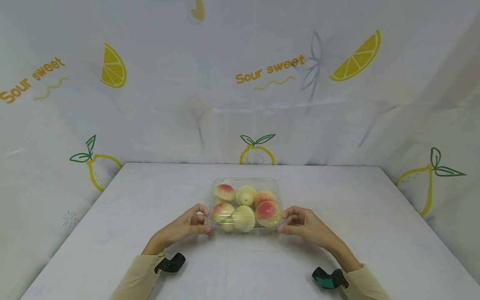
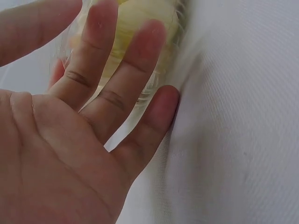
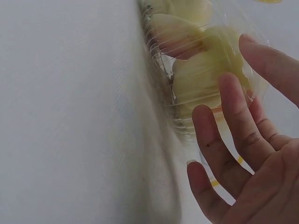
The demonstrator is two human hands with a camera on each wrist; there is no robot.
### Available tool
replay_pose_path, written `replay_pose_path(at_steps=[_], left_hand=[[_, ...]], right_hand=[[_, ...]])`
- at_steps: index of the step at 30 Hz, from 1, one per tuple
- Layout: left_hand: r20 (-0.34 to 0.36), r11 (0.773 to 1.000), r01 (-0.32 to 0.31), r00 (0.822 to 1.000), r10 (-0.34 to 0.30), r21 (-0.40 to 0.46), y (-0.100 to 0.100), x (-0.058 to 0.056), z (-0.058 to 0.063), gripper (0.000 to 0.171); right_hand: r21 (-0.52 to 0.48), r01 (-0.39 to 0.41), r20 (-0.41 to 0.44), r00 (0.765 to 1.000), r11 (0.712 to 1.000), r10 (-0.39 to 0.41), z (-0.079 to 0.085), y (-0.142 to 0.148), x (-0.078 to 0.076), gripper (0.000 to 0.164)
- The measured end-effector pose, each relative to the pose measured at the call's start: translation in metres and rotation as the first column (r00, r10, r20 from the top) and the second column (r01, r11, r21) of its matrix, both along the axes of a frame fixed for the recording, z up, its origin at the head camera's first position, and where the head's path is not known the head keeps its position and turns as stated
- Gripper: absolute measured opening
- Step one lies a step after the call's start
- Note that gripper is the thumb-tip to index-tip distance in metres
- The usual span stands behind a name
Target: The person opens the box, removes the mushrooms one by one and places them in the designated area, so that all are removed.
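Note:
A clear plastic clamshell box (image 1: 245,181) rests on the white table in the head view, holding several yellow-and-red peaches (image 1: 268,213). At its left end, my left hand (image 1: 181,226) pinches the rim near the front corner between thumb and fingers. My right hand (image 1: 310,226) grips the opposite rim the same way. In the left wrist view, the other fingers of the left hand (image 2: 60,144) spread beside the box's ribbed side, the little finger at the tabletop. Peaches (image 3: 198,79) show through the plastic in the right wrist view, where the right hand's thumb and index finger meet the rim.
The white-covered table (image 1: 240,266) runs back to a pale wall cloth (image 1: 157,104) printed with lemons and lettering. Dark devices are strapped at the left wrist (image 1: 170,263) and the right wrist (image 1: 330,279), below beige sleeves.

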State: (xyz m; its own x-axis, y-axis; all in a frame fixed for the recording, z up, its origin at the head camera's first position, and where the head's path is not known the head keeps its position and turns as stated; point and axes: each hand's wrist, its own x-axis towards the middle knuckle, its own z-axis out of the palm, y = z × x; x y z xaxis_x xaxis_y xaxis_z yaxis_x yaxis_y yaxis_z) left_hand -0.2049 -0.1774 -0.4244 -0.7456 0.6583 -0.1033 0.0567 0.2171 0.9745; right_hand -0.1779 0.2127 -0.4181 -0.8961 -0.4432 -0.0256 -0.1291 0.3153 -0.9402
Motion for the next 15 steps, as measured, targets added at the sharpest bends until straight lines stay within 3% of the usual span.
replay_pose_path(at_steps=[6,15], left_hand=[[0.035,1.000,0.013,0.999,-0.014,0.018,0.0002,0.0007,-0.0009,0.027],[0.070,0.999,-0.030,0.997,0.032,-0.024,0.0025,0.0037,0.0049,0.025]], right_hand=[[-0.030,-0.006,0.019,1.000,1.000,0.007,-0.0005,0.0011,0.0004,0.036],[-0.055,-0.023,0.102,0.994,0.998,0.029,0.0036,0.0066,0.0004,0.041]])
